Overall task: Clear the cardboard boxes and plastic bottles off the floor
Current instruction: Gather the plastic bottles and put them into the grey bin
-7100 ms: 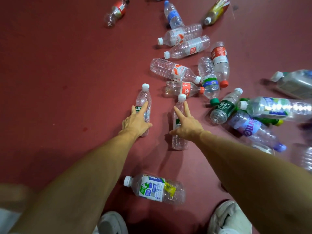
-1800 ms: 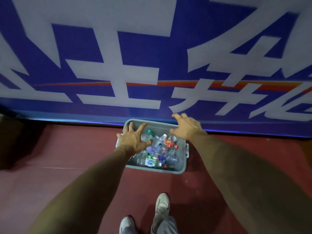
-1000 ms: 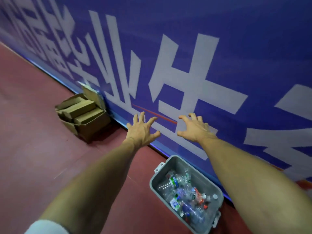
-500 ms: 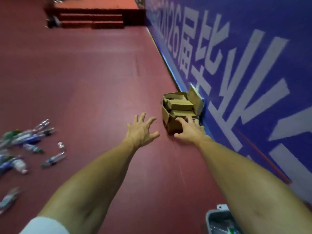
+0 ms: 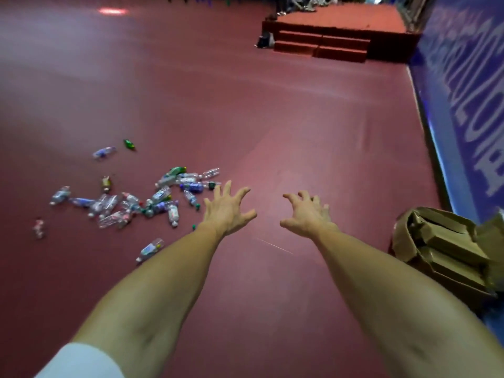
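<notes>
Several plastic bottles (image 5: 161,199) lie scattered on the dark red floor to the left, some a little apart from the heap, such as one bottle (image 5: 150,249) nearer me. A stack of flattened cardboard boxes (image 5: 447,246) sits at the right against the blue wall. My left hand (image 5: 227,210) and my right hand (image 5: 306,214) are stretched out in the air ahead of me, fingers spread and empty, between the bottles and the boxes.
A blue banner wall (image 5: 469,91) with white lettering runs along the right. A raised red stage with steps (image 5: 335,36) stands at the far end. Open red floor (image 5: 245,105) lies between me and the stage.
The view has swung left away from the wall and the grey bin. The bottle heap is now nearer the centre and the cardboard stack sits at the right edge. Both hands stay empty.
</notes>
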### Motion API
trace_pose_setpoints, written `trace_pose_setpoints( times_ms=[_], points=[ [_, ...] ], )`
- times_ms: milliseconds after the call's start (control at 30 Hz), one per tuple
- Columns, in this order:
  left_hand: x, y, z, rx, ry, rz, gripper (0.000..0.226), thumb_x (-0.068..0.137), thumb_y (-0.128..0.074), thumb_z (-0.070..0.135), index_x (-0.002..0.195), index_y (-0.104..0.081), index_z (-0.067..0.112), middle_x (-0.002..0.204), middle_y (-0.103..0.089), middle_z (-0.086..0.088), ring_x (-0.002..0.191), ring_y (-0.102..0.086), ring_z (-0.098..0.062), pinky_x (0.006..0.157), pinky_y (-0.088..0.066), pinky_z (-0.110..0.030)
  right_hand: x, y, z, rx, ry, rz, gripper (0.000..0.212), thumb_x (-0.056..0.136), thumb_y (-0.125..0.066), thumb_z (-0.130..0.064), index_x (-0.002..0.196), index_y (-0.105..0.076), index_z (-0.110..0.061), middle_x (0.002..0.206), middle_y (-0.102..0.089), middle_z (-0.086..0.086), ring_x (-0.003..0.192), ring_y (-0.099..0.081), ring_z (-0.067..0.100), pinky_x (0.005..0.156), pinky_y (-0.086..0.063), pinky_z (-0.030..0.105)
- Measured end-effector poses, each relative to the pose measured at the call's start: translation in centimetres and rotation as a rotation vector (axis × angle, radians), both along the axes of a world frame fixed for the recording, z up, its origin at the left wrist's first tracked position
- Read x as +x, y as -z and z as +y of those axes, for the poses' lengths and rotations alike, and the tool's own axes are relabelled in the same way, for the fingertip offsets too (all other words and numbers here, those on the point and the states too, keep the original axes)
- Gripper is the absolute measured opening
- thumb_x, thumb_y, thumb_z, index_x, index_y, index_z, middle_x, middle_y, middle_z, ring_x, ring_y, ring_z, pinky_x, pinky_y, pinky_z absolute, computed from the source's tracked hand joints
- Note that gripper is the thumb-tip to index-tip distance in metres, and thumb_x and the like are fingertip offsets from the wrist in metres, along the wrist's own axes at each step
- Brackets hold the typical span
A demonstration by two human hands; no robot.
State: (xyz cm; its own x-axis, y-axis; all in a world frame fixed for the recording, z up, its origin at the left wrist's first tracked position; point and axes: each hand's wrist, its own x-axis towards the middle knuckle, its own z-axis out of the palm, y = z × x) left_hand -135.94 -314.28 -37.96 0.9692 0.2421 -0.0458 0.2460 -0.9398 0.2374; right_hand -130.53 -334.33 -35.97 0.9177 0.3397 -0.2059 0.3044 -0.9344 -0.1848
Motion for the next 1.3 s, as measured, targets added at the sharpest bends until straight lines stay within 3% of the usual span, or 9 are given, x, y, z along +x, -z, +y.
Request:
trace_pose_setpoints(
  times_ms=[233, 600, 867, 1100, 1300],
  points=[
    [4.8, 1.9, 8.3, -0.039, -0.202, 0.047, 0.068, 0.089, -0.054, 0.058, 0.151, -0.029, 0.044, 0.165, -0.01, -0.006, 0.151, -0.008, -0.033, 0.115, -0.02, -0.065, 9.6, 2.6, 10.0, -0.023, -0.193, 0.029, 0.075, 0.085, -0.063, -0.044, 0.151, -0.028, -0.041, 0.158, -0.024, 0.007, 0.136, -0.032, 0.035, 0.111, -0.026, 0.053],
    [17.9, 2.0, 14.4, -0.116, -0.464, 0.053, 0.067, 0.089, -0.054, 0.055, 0.151, -0.03, 0.044, 0.166, -0.007, -0.004, 0.152, -0.004, -0.03, 0.117, -0.016, -0.062, 27.1, 3.6, 20.6, -0.037, -0.418, 0.049, 0.078, 0.083, -0.065, -0.045, 0.151, -0.028, -0.039, 0.151, -0.032, 0.009, 0.133, -0.037, 0.036, 0.107, -0.033, 0.052],
    [21.5, 2.8, 23.4, -0.105, -0.617, 0.088, 0.067, 0.091, -0.053, 0.056, 0.152, -0.029, 0.043, 0.166, -0.009, -0.006, 0.151, -0.006, -0.032, 0.116, -0.018, -0.062, 33.3, 4.4, 31.4, -0.036, -0.568, 0.066, 0.075, 0.084, -0.065, -0.04, 0.151, -0.029, -0.036, 0.152, -0.03, 0.01, 0.133, -0.036, 0.036, 0.108, -0.031, 0.053],
    [25.9, 6.0, 36.1, -0.099, -0.662, 0.079, 0.068, 0.09, -0.053, 0.056, 0.152, -0.028, 0.042, 0.166, -0.008, -0.007, 0.152, -0.005, -0.033, 0.115, -0.021, -0.064, 37.7, 7.1, 44.0, -0.032, -0.621, 0.081, 0.079, 0.082, -0.064, -0.032, 0.151, -0.028, -0.041, 0.156, -0.026, 0.008, 0.138, -0.032, 0.037, 0.109, -0.029, 0.054],
    [29.8, 5.7, 44.4, -0.128, -0.701, 0.049, 0.066, 0.091, -0.051, 0.057, 0.152, -0.029, 0.041, 0.166, -0.009, -0.008, 0.152, -0.006, -0.034, 0.116, -0.018, -0.063, 40.9, 7.8, 52.4, -0.049, -0.654, 0.076, 0.074, 0.083, -0.064, -0.039, 0.149, -0.03, -0.039, 0.153, -0.03, 0.008, 0.135, -0.034, 0.036, 0.108, -0.03, 0.052]
  ],
)
